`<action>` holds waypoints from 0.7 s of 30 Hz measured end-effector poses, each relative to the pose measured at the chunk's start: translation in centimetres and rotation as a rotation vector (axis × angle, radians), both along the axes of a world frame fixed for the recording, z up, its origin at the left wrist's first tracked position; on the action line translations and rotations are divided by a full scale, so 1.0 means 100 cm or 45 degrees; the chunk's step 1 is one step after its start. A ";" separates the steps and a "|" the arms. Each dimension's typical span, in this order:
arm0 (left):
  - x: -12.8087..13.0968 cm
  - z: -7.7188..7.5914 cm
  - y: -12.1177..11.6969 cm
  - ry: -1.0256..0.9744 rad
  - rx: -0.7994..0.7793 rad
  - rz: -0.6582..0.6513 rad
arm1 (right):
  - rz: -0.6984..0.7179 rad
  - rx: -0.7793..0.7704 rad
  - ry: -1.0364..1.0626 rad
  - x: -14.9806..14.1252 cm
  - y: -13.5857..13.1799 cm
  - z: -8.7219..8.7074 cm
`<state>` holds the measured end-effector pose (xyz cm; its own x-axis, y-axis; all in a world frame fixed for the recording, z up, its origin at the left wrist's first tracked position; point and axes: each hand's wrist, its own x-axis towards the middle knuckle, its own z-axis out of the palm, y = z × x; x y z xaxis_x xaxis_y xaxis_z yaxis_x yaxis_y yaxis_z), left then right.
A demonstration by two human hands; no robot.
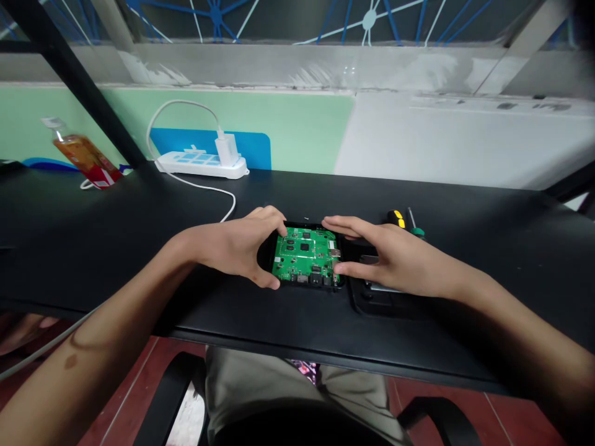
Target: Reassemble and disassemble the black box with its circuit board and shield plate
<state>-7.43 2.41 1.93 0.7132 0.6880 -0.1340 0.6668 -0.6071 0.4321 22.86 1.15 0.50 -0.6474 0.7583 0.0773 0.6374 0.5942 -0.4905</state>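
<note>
A green circuit board [304, 251] sits in a shallow black case [294, 223] on the dark table. My left hand [242, 244] grips its left side, thumb at the near corner and fingers at the far one. From the right, my right hand [385, 251] spans the other side, with fingertips at the far edge and the thumb on the board's near right part by a metal port. Partly under my right hand lies a black cover-like part [372, 303]. A tiny screw-like bit [305, 218] rests just beyond the case.
A yellow-and-black handle [396, 218] and a green-handled screwdriver [417, 232] lie behind my right hand. At the back stands a white power strip [199, 166] with a plugged-in charger [227, 148] and its cable. A drink bottle [86, 155] leans at the left.
</note>
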 end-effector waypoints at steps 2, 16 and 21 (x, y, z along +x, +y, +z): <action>0.001 0.002 -0.001 0.005 -0.011 -0.019 | -0.006 -0.016 0.040 0.000 0.000 -0.002; -0.003 0.005 -0.001 0.028 -0.030 0.013 | 0.024 0.080 0.041 -0.009 -0.007 -0.002; -0.009 0.006 0.000 0.056 -0.002 0.044 | -0.071 0.195 -0.015 0.000 0.000 0.001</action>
